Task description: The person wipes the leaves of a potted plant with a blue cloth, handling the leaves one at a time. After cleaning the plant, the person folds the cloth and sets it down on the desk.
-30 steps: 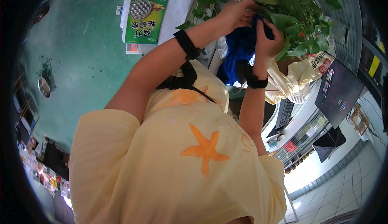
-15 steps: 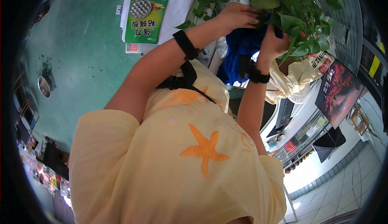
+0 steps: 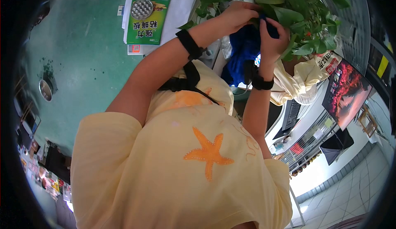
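Note:
Among the green leaves of a potted plant point(image 3: 288, 16), my two hands are close together at the top of the head view. My left hand point(image 3: 239, 16) is closed, its fingertips at a leaf edge; what it pinches is hidden. My right hand point(image 3: 274, 43) is closed around part of a dark blue cloth point(image 3: 245, 57), with blue showing between thumb and forefinger. The cloth hangs in folds below both hands. Black bands circle both wrists.
To the left, a green packet point(image 3: 148, 28) with a round metal lid-like disc point(image 3: 142, 9) lies on white paper point(image 3: 175, 6). On the right are a cream bag point(image 3: 291, 82), a white fan point(image 3: 306, 96), a keyboard point(image 3: 291, 115) and a monitor point(image 3: 346, 94).
My right hand has shifted left and slightly up, toward my left hand. My left hand has moved slightly left and up. Leaves between them have moved.

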`<state>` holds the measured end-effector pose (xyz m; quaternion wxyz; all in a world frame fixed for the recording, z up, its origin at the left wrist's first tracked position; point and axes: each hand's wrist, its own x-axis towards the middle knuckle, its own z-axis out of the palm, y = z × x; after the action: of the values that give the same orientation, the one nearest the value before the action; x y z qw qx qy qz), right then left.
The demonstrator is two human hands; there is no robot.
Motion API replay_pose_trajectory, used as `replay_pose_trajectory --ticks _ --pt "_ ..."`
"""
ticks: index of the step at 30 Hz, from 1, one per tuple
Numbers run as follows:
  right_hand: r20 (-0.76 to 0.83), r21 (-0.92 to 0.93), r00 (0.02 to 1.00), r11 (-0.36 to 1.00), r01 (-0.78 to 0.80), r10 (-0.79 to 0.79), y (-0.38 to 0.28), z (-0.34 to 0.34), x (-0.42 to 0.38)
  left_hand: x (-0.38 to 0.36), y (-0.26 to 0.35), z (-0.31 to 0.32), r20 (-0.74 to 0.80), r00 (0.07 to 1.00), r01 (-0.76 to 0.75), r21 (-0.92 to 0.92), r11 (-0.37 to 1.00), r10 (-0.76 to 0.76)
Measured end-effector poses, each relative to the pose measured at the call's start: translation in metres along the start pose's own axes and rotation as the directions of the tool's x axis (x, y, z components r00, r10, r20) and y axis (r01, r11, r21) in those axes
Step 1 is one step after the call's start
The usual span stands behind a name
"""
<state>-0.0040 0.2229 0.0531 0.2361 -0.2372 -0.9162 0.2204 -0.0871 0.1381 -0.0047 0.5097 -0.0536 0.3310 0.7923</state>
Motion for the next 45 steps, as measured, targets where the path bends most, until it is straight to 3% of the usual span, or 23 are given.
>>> replay_pose_trajectory --ticks 2,8,12,15,18,24,27,31,34,36,40,45 --pt "-0.004 -0.023 1.000 1.000 -0.019 0.019 0.002 0.004 0.001 0.000 0.001 0.002 -0.012 1.000 -0.002 0.013 1.000 0.002" --pt "-0.213 -0.027 0.944 0.964 -0.263 0.251 0.012 0.010 0.004 -0.006 0.010 0.009 -0.090 0.996 0.025 0.042 0.999 -0.021" --pt "-0.244 -0.060 0.933 0.956 -0.287 0.265 0.010 0.005 0.007 -0.005 0.008 0.005 -0.058 0.998 0.035 -0.012 0.999 -0.035" --pt "-0.190 0.081 0.924 0.943 -0.322 0.332 0.015 0.000 0.007 -0.004 0.005 0.003 -0.086 0.996 0.012 0.013 1.000 -0.011" --pt "-0.135 0.137 0.940 0.946 -0.295 0.313 0.019 0.000 0.001 -0.004 0.003 0.003 -0.106 0.992 -0.062 0.014 0.998 0.063" --pt "-0.030 0.097 0.999 0.995 -0.037 0.040 0.006 0.002 -0.002 0.000 -0.002 0.000 -0.115 0.977 -0.159 0.154 0.975 0.178" --pt "-0.044 -0.007 0.998 0.999 0.047 -0.048 -0.011 0.003 -0.004 0.002 -0.002 -0.002 -0.095 0.985 -0.112 0.280 0.953 0.144" --pt "0.073 0.025 0.995 0.998 0.062 -0.064 -0.014 0.002 -0.010 0.000 0.003 -0.001 -0.109 0.982 -0.113 0.311 0.944 0.153" --pt "-0.035 -0.031 0.999 0.999 0.017 -0.019 -0.008 0.009 -0.010 -0.003 0.003 0.003 -0.105 0.987 -0.098 0.216 0.971 0.123" --pt "-0.069 0.046 0.996 0.997 -0.059 0.062 0.000 0.013 -0.006 -0.007 0.001 0.009 -0.121 0.986 -0.102 0.084 0.991 0.112" --pt "-0.160 0.131 0.945 0.955 -0.265 0.284 0.000 0.023 0.001 -0.012 0.010 0.015 -0.143 0.986 -0.063 0.132 0.989 0.082" --pt "-0.218 0.058 0.941 0.966 -0.254 0.260 0.010 0.028 0.002 -0.015 0.017 0.014 -0.140 0.989 -0.022 0.154 0.988 0.043"
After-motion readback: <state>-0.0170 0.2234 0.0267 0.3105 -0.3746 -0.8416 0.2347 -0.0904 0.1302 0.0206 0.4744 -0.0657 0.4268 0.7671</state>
